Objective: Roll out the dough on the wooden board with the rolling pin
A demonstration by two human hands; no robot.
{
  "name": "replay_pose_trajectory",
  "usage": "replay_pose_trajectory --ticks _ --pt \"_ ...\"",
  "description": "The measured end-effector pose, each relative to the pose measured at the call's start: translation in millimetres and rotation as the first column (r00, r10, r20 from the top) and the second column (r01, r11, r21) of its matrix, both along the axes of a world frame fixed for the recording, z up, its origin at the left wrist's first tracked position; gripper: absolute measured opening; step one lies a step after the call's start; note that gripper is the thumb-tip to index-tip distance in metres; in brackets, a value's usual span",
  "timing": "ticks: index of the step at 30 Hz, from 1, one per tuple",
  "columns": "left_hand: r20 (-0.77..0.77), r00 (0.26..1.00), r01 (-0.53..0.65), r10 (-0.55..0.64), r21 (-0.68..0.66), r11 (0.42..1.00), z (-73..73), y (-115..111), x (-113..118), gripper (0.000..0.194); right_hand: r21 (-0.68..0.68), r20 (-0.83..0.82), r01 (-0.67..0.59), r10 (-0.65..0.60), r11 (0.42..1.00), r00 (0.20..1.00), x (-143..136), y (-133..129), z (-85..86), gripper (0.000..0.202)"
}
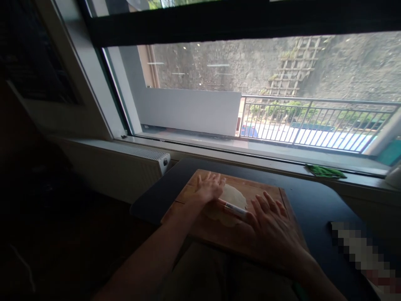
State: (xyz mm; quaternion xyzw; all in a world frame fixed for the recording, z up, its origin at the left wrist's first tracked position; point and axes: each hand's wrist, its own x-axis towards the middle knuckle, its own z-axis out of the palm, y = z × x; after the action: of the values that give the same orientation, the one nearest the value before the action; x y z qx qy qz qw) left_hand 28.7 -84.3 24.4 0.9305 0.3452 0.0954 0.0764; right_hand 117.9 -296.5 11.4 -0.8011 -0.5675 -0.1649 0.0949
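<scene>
A flat sheet of pale dough [234, 195] lies on a wooden board [200, 234]. Across the dough rests a rolling pin [235, 210] with a shiny label or wrap around its middle. My left hand [210, 187] lies over the pin's left end, fingers stretched out and pointing away from me. Over its right end is my right hand [272, 215], fingers extended and slightly spread, palm down on the pin. The pin's two ends are hidden beneath the hands. Part of the dough shows on the near side of the pin, in shadow.
The board sits on a dark table [307, 196] with rounded corners. A pixelated object [360, 251] lies at the table's right. Behind are a windowsill with a green cloth [326, 171], a large window, and a white radiator [125, 161] at left.
</scene>
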Motion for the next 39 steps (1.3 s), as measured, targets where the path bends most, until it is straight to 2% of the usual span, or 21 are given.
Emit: replay_pose_trajectory --ticks 2,4,10,13,15,19,21,24,29,32,35,39 --pt "0.030 1.000 0.000 0.000 -0.001 1.000 4.9 4.6 11.1 0.055 -0.009 0.008 0.017 -0.017 1.000 1.000 2.0 -3.2 -2.7 0.050" --pt "0.053 0.998 0.028 -0.031 0.047 0.999 2.7 1.0 4.0 0.054 -0.003 0.014 -0.005 0.005 1.000 1.000 -3.6 -9.1 -8.3 0.049" --pt "0.074 0.995 0.045 -0.064 0.240 0.970 -20.8 -43.8 -76.9 0.051 0.070 0.054 -0.153 0.150 0.986 0.987 -31.7 -34.9 -29.1 0.059" --pt "0.053 0.997 0.034 -0.050 0.261 0.965 -23.4 -54.7 -92.1 0.051 0.065 0.043 -0.163 0.160 0.985 0.986 -33.4 -40.0 -31.0 0.061" --pt "0.032 0.999 0.024 -0.032 0.224 0.974 -19.5 -48.1 -79.8 0.052 0.042 0.020 -0.131 0.130 0.991 0.991 -26.9 -34.6 -25.5 0.057" --pt "-0.065 0.998 -0.026 0.025 -0.010 1.000 -0.6 -15.7 -26.5 0.057 -0.035 -0.021 -0.002 0.001 0.999 1.000 -3.4 -8.7 -7.5 0.054" --pt "-0.058 0.998 -0.034 0.032 -0.041 0.999 6.0 -4.8 -8.6 0.058 -0.055 -0.027 0.032 -0.033 0.998 0.999 4.8 0.5 -3.0 0.055" --pt "0.020 1.000 0.009 -0.011 0.077 0.997 -0.1 -9.2 -14.6 0.055 -0.036 -0.022 0.005 -0.006 0.999 1.000 1.6 -3.7 -7.6 0.054" --pt "0.103 0.994 0.012 -0.041 0.268 0.963 -23.8 -50.1 -72.8 0.050 0.023 0.029 -0.109 0.108 0.994 0.994 -25.9 -38.2 -22.4 0.060" --pt "0.114 0.993 -0.017 -0.017 0.288 0.958 -26.4 -58.1 -84.9 0.050 -0.014 0.024 -0.112 0.112 0.994 0.993 -25.6 -45.6 -20.5 0.057" --pt "0.092 0.995 -0.042 0.024 0.190 0.981 -21.3 -39.2 -62.8 0.053 -0.028 0.030 -0.020 0.021 0.999 0.999 -8.5 -35.2 -11.0 0.054" --pt "-0.018 0.995 -0.098 0.097 -0.087 0.991 -3.9 2.7 -7.6 0.056 0.012 0.074 0.051 -0.052 0.999 0.996 16.8 -11.1 1.8 0.054"
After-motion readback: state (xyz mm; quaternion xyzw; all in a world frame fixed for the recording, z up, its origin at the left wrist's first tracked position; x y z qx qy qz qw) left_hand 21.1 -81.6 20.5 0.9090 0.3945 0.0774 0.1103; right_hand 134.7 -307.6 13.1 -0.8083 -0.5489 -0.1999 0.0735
